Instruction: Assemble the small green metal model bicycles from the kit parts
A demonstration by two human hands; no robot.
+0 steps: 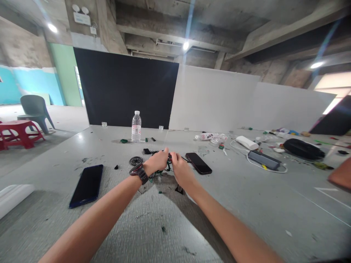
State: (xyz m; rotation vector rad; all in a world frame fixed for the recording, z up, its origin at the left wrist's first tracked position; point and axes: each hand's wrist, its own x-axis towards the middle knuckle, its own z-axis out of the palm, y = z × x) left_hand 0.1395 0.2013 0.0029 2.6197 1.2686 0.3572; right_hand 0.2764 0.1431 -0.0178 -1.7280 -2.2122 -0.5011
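Both my hands meet over the middle of the table, fingers closed and close together. My left hand (158,161), with a dark watch (139,173) on its wrist, grips one side of a small green and black model bicycle (168,166). The other side is pinched by my right hand (179,168). My fingers hide much of the model. Left of it lies a black spoked wheel (136,160), and behind that a small black block (146,151). A small black piece (179,189) rests beneath my right wrist.
A dark phone (86,185) lies to the left, another phone (199,163) to the right. A water bottle (136,127) stands behind. Farther right are a power bank (263,160) with a white cable and a black case (303,149). Part of another person's arm (340,174) shows at the right edge.
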